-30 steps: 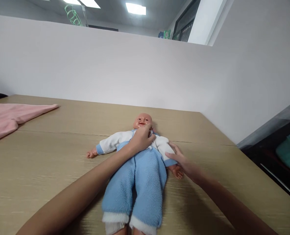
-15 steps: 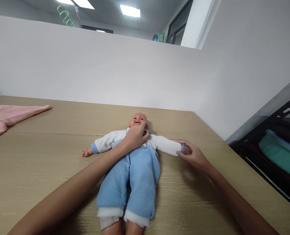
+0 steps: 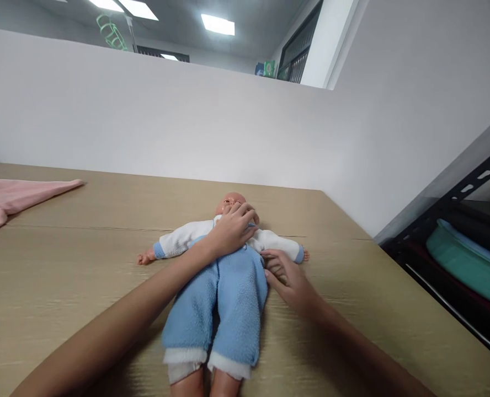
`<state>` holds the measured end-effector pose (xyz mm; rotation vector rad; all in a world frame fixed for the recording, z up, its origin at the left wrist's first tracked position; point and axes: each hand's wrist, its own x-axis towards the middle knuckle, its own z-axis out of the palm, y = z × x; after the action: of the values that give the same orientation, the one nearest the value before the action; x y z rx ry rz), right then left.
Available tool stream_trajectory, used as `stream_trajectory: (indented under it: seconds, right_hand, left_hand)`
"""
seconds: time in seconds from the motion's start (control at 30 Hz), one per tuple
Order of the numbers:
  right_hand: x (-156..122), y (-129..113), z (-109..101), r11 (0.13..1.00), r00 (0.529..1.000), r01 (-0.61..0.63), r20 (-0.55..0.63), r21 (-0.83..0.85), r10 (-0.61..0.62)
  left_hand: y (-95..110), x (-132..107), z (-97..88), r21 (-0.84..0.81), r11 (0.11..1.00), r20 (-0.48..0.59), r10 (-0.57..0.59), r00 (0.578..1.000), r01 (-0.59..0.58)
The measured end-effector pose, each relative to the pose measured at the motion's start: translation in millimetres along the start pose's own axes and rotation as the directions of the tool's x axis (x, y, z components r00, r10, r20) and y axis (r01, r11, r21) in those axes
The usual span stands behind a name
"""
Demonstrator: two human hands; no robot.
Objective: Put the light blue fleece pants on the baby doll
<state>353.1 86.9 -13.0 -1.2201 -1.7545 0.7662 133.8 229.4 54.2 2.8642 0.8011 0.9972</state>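
Observation:
A baby doll (image 3: pixel 232 197) lies on its back on the table, arms spread, legs toward me. It wears a white top (image 3: pixel 187 236) with blue cuffs and fluffy blue overalls (image 3: pixel 239 309). Across its upper chest rests my left hand (image 3: pixel 232 227), fingers curled over the overalls' shoulder strap area and hiding the doll's mouth and chin. What the fingertips grip there is mostly covered. Beside the overalls' waist, under the doll's outstretched arm, is my right hand (image 3: pixel 286 275). Its thumb and bent fingers are apart, with the fingertips at the garment's side edge.
Pink cloth (image 3: pixel 17 198) lies on the wooden table (image 3: pixel 104 286) at the far left. A white wall (image 3: pixel 166 121) rises behind the table. To the right stands a black metal rack (image 3: pixel 456 201) with folded teal fabric (image 3: pixel 468 262).
My right hand has let go of the doll's sleeve cuff and moved left to the side of its waist. My left hand's fingers have shifted over the doll's chin and shoulder.

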Motion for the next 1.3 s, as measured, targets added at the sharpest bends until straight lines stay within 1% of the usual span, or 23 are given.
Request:
stream_trajectory:
  seconds: [0.07,0.17,0.23,0.37,0.47,0.57,0.63,0.73,0.8,0.87,0.93,1.0,1.03,1.13,1.2,1.3]
  right_hand:
    - [4.4,3.1,10.9,0.972,0.989,-0.131,0.096,0.197,0.113]
    - [19.7,11.9,11.6,0.894,0.971,-0.226,0.164,0.388,0.174]
    - [31.0,15.4,8.2,0.849,0.959,-0.275,0.188,0.451,0.210]
    - [42.4,14.2,6.7,0.795,0.951,-0.310,0.177,0.522,0.255]
    - [41.3,13.2,8.4,0.794,0.945,-0.328,0.176,0.513,0.276]
    - [38.5,14.9,9.6,0.840,0.949,-0.316,0.146,0.441,0.280]
    - [36.7,16.0,10.8,0.885,0.962,-0.272,0.092,0.377,0.256]
    - [32.5,16.3,14.1,0.943,0.979,-0.195,-0.007,0.270,0.205]
    - [28.6,15.9,15.9,0.968,0.981,-0.168,-0.067,0.184,0.183]
    - [24.8,14.9,15.3,0.987,0.980,-0.151,-0.124,0.059,0.158]
    - [22.1,13.2,10.2,0.987,0.982,-0.117,-0.163,-0.106,0.099]
    - [21.4,11.5,-0.2,0.955,0.985,-0.051,-0.171,-0.293,0.000]
    - [21.8,11.2,-7.2,0.922,0.985,-0.005,-0.163,-0.388,-0.064]
    - [25.3,15.0,-31.2,0.779,0.969,0.131,-0.086,-0.613,-0.230]
    - [27.9,21.5,-46.5,0.706,0.962,0.195,-0.007,-0.681,-0.272]
    - [30.1,33.1,-64.2,0.656,0.960,0.247,0.089,-0.713,-0.265]
  left_hand:
    - [4.6,0.3,-1.7,-0.082,0.996,0.036,0.025,0.999,-0.022]
    - [8.6,-0.6,1.5,-0.178,0.984,0.117,0.044,0.992,-0.022]
    - [10.2,-1.9,5.0,-0.196,0.981,0.158,0.023,0.987,0.008]
    - [12.4,-3.9,6.9,-0.233,0.971,0.250,0.010,0.968,0.050]
    - [11.8,-3.4,4.4,-0.296,0.952,0.332,0.022,0.943,0.082]
    - [10.1,-2.1,3.4,-0.297,0.944,0.398,-0.013,0.917,0.142]
    - [9.8,-1.7,4.6,-0.277,0.944,0.405,-0.057,0.912,0.182]
    - [10.9,-2.5,7.9,-0.279,0.935,0.384,-0.098,0.918,0.217]
    - [11.7,-4.2,10.4,-0.284,0.934,0.367,-0.102,0.925,0.216]
    - [12.2,-6.5,13.1,-0.278,0.938,0.345,-0.102,0.933,0.205]
    - [12.0,-9.0,16.2,-0.277,0.942,0.303,-0.100,0.948,0.188]
    - [11.1,-10.7,19.0,-0.290,0.941,0.256,-0.100,0.961,0.175]
    - [10.4,-11.2,20.1,-0.299,0.939,0.231,-0.099,0.968,0.167]
    - [8.1,-10.7,20.8,-0.315,0.938,0.166,-0.098,0.981,0.146]
    - [7.3,-9.1,18.7,-0.303,0.945,0.130,-0.088,0.988,0.125]
    - [8.2,-4.7,14.8,-0.245,0.967,0.122,-0.037,0.992,0.066]
